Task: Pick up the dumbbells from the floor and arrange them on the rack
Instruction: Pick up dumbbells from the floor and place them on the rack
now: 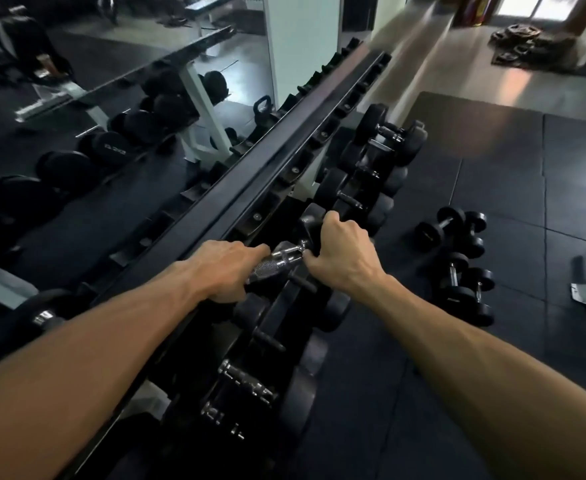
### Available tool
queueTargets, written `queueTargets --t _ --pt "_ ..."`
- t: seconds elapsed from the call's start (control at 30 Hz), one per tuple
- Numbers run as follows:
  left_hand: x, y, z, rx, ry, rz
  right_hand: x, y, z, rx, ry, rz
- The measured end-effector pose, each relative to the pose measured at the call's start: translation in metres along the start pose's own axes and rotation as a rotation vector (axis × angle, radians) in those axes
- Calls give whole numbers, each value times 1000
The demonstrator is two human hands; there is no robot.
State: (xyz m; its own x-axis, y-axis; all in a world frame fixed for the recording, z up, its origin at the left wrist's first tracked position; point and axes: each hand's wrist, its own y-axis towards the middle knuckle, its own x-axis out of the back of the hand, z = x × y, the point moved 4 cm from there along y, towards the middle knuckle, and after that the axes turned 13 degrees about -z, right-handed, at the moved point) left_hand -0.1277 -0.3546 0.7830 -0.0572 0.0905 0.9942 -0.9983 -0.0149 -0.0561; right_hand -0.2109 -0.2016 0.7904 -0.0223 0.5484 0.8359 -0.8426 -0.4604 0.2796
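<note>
While you lean over the rack (274, 161):
Left hand (229, 268): fingers wrap the dumbbell (277, 258) handle.
Right hand (340, 251): fingers clasp its far head.
Floor dumbbells (457, 258): well right of your fingers.

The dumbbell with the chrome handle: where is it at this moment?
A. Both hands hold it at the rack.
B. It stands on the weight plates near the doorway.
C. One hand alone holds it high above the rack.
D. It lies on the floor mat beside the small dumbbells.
A: the left hand grips the dumbbell by its chrome handle while the right hand holds its black end at the rack.
</note>
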Motion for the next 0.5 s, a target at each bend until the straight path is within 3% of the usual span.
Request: queueTargets --t 0.5 --pt "-30 -11 167 -248 309 -13 -129 20 118 -278 71 -3"
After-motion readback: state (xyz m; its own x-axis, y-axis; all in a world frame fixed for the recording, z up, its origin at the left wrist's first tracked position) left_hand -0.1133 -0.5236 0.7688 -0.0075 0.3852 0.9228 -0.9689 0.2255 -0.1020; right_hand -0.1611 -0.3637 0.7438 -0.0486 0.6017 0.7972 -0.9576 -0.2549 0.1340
